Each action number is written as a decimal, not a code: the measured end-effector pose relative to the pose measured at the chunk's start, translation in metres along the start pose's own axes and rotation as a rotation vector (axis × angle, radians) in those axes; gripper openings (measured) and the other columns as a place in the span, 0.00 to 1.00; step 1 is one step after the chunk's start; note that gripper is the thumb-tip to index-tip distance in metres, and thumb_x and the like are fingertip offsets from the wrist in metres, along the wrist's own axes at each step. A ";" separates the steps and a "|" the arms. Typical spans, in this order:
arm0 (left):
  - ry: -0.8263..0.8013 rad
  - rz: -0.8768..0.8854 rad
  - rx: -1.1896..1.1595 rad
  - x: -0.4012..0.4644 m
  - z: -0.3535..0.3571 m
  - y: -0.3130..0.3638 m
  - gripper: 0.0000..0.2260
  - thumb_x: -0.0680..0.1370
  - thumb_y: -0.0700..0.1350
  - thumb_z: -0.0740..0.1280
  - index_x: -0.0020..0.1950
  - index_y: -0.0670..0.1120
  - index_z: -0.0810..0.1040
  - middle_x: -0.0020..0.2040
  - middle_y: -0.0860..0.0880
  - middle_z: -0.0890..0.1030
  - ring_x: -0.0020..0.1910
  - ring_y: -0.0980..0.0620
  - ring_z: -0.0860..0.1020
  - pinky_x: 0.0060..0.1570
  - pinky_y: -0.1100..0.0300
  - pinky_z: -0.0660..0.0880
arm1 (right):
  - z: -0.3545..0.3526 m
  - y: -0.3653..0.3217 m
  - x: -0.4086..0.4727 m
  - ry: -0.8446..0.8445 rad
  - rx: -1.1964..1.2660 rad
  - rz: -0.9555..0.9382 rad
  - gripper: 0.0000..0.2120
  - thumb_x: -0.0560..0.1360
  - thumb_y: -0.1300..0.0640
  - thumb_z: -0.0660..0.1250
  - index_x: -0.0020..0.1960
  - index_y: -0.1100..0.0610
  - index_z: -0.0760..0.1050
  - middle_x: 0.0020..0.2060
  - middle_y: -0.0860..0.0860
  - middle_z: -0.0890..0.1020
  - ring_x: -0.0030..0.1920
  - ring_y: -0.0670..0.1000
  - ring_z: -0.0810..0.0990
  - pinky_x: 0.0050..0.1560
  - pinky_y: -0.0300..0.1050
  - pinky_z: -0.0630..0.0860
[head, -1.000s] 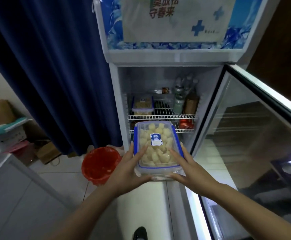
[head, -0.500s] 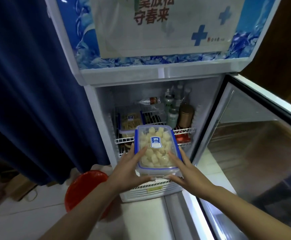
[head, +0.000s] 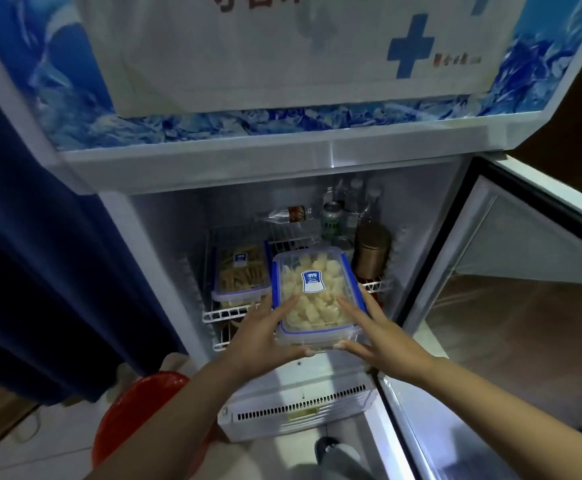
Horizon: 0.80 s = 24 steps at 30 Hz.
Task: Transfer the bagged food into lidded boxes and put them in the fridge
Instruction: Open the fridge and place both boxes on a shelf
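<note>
A clear lidded box [head: 313,292] with a blue-rimmed lid and pale yellow food pieces is held at the mouth of the open fridge [head: 192,174]. My left hand [head: 265,332] grips its left side and near corner. My right hand [head: 379,336] grips its right side. The box hovers over the front of the wire shelf [head: 227,311]. A second lidded box [head: 241,273] with brownish strips sits on that shelf at the left, just beside the held one.
Bottles [head: 334,216] and a brown jar [head: 372,251] stand at the shelf's back right. The glass fridge door [head: 511,306] hangs open to the right. A red bucket [head: 144,420] is on the floor at lower left, a dark blue curtain [head: 40,271] beside the fridge.
I have moved closer to the fridge and both hands have carried the box forward, from in front of the fridge to over the front of the wire shelf.
</note>
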<state>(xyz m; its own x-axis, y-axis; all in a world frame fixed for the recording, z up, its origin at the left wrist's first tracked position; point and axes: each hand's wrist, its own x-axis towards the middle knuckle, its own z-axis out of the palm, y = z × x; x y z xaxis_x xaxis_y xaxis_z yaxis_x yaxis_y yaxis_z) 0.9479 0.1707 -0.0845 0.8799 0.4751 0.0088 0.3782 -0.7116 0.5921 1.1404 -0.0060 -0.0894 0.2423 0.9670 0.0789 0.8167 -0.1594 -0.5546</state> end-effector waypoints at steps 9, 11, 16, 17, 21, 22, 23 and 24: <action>0.037 -0.087 -0.087 0.074 0.038 -0.037 0.44 0.62 0.73 0.68 0.74 0.70 0.53 0.80 0.47 0.50 0.79 0.47 0.44 0.72 0.43 0.63 | 0.013 0.080 0.065 -0.040 -0.020 -0.026 0.36 0.77 0.41 0.63 0.74 0.29 0.42 0.77 0.39 0.37 0.65 0.41 0.71 0.64 0.36 0.68; 0.053 -0.104 -0.057 0.084 0.039 -0.045 0.43 0.64 0.70 0.71 0.74 0.69 0.54 0.80 0.46 0.52 0.79 0.46 0.46 0.74 0.43 0.59 | 0.017 0.089 0.081 -0.055 -0.026 -0.028 0.36 0.76 0.40 0.64 0.75 0.31 0.45 0.78 0.42 0.39 0.71 0.42 0.63 0.66 0.35 0.63; 0.074 -0.099 0.020 0.099 0.037 -0.064 0.37 0.66 0.70 0.70 0.71 0.73 0.55 0.77 0.47 0.62 0.78 0.46 0.51 0.73 0.49 0.56 | 0.028 0.102 0.112 -0.096 0.052 -0.001 0.35 0.75 0.36 0.63 0.75 0.32 0.48 0.78 0.43 0.46 0.72 0.45 0.63 0.64 0.33 0.61; 0.078 -0.094 0.052 0.102 0.036 -0.067 0.37 0.66 0.70 0.69 0.72 0.71 0.56 0.76 0.47 0.64 0.78 0.47 0.52 0.73 0.48 0.55 | 0.032 0.104 0.115 -0.096 0.056 0.004 0.35 0.75 0.37 0.63 0.75 0.32 0.48 0.77 0.42 0.47 0.72 0.44 0.62 0.64 0.32 0.60; 0.103 -0.076 0.226 0.119 0.035 -0.075 0.37 0.67 0.72 0.66 0.74 0.64 0.61 0.77 0.47 0.63 0.78 0.48 0.51 0.76 0.44 0.49 | 0.037 0.112 0.128 -0.122 0.019 0.079 0.34 0.77 0.39 0.63 0.76 0.35 0.48 0.79 0.48 0.47 0.70 0.50 0.69 0.65 0.36 0.62; 0.105 -0.083 0.246 0.122 0.035 -0.078 0.37 0.68 0.72 0.65 0.74 0.62 0.62 0.78 0.47 0.60 0.78 0.49 0.49 0.76 0.45 0.47 | 0.038 0.112 0.132 -0.117 0.009 0.085 0.33 0.77 0.39 0.63 0.77 0.36 0.49 0.79 0.50 0.48 0.69 0.51 0.70 0.66 0.38 0.64; 0.105 -0.094 0.260 0.125 0.036 -0.081 0.38 0.68 0.73 0.64 0.75 0.61 0.62 0.79 0.47 0.58 0.79 0.49 0.48 0.76 0.45 0.46 | 0.038 0.112 0.135 -0.106 0.000 0.081 0.33 0.77 0.39 0.63 0.77 0.38 0.50 0.78 0.50 0.51 0.69 0.52 0.70 0.67 0.40 0.64; 0.105 -0.102 0.265 0.127 0.037 -0.084 0.39 0.68 0.74 0.63 0.75 0.61 0.61 0.79 0.47 0.56 0.79 0.49 0.47 0.75 0.45 0.47 | 0.039 0.111 0.138 -0.094 -0.009 0.072 0.33 0.77 0.40 0.64 0.77 0.39 0.51 0.77 0.51 0.54 0.70 0.52 0.68 0.66 0.39 0.63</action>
<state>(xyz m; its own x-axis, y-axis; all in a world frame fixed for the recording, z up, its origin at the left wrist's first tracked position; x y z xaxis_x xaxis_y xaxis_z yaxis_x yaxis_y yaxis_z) 1.0385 0.2715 -0.1624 0.8043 0.5920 0.0518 0.5370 -0.7613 0.3634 1.2443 0.1173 -0.1720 0.2503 0.9674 -0.0392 0.8036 -0.2301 -0.5489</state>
